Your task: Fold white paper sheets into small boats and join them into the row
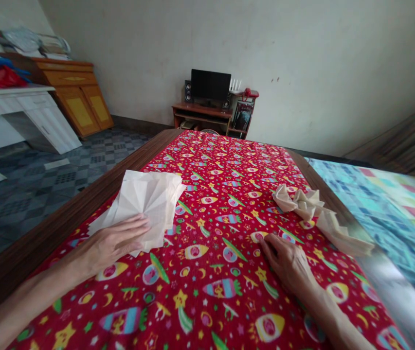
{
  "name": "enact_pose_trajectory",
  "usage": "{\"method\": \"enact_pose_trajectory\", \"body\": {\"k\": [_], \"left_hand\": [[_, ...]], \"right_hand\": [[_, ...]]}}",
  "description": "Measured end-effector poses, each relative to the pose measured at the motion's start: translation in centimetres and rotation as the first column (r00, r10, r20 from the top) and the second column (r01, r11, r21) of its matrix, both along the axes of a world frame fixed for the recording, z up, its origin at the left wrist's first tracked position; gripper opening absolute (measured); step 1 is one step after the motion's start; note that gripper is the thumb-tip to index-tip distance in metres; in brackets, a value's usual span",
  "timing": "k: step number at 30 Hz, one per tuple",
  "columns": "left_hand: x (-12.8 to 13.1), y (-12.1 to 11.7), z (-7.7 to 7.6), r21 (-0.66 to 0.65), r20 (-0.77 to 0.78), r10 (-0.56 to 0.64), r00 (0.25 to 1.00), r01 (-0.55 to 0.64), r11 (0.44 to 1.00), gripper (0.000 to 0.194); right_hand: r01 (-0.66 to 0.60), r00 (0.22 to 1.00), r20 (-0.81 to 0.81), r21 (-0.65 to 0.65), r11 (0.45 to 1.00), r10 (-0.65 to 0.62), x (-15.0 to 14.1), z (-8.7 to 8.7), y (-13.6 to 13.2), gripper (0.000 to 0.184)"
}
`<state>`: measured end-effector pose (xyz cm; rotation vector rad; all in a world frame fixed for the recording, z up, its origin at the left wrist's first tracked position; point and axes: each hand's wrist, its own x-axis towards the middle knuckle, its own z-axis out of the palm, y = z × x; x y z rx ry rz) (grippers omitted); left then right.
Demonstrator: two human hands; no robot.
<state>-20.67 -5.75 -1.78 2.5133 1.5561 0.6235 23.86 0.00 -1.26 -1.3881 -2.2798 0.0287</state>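
My left hand (119, 240) lies flat with fingers stretched over a stack of creased paper sheets (145, 192). Fold lines fan out across the top sheet, and the sheets beneath stick out unevenly. On the red patterned cloth (207, 262), my right hand (288, 260) rests with its fingers curled in, and nothing shows in them. Beyond and to the right of that hand stand folded paper pieces (305, 201) with pointed peaks. Another folded paper piece (342, 236) sits closer, by the table's right edge.
The cloth covers a table with a dark wooden border (119, 172). To the right is a bed with a blue patterned cover (375, 214). A computer desk (202, 112) with a monitor (210, 85) stands against the far wall. Wooden cabinet (79, 99) at back left.
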Motion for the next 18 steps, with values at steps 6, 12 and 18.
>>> {"method": "enact_pose_trajectory", "body": {"k": [6, 12, 18], "left_hand": [[0.8, 0.0, 0.6, 0.182, -0.012, 0.023, 1.000, -0.021, 0.983, 0.028], [2.3, 0.3, 2.9, 0.433, -0.060, 0.081, 0.995, -0.048, 0.900, 0.021], [5.4, 0.5, 6.6, 0.494, -0.197, 0.106, 0.975, 0.006, 0.869, 0.015]], "right_hand": [[-0.001, 1.000, -0.001, 0.002, 1.000, 0.001, -0.1, 0.1, 0.0, 0.033], [-0.007, 1.000, 0.000, 0.021, 1.000, 0.007, -0.1, 0.0, 0.0, 0.033], [-0.003, 1.000, 0.005, 0.024, 1.000, 0.003, -0.2, 0.2, 0.0, 0.033]]}}
